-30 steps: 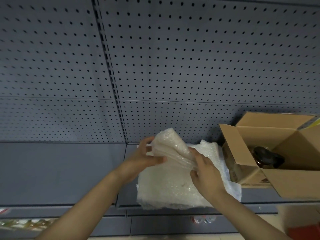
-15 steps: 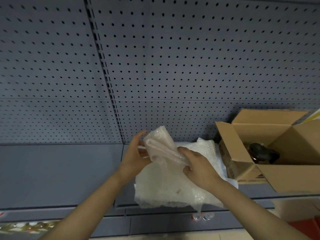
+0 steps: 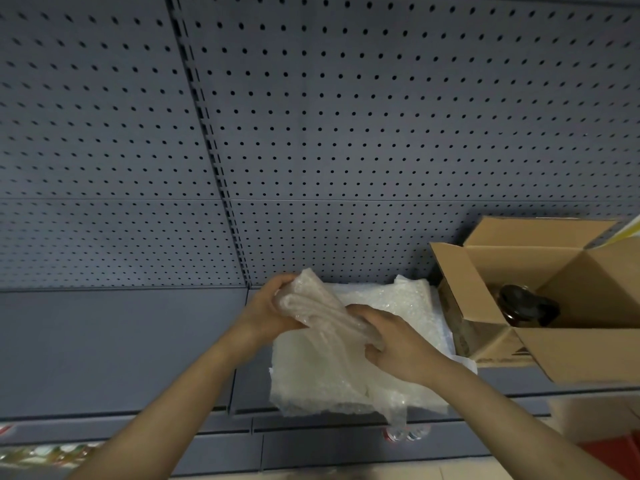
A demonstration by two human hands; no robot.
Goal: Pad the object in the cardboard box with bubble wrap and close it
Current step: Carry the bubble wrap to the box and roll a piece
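While two hands work over shelf [image 3: 114,351]: left hand [image 3: 268,315] and right hand [image 3: 398,344] both grip one folded bubble wrap piece [image 3: 318,306], above one bubble wrap stack [image 3: 346,372]. One open cardboard box [image 3: 571,355] just right of stack, one dark jar [image 3: 528,304] inside. Pegboard wall [image 3: 311,133] behind.

The cardboard box [image 3: 540,306] runs off the right edge, so its far side is unseen, and its wall hides all but the top of the dark jar [image 3: 528,304]. Below the shelf [image 3: 121,341], small blurred items [image 3: 405,435] cannot be identified.
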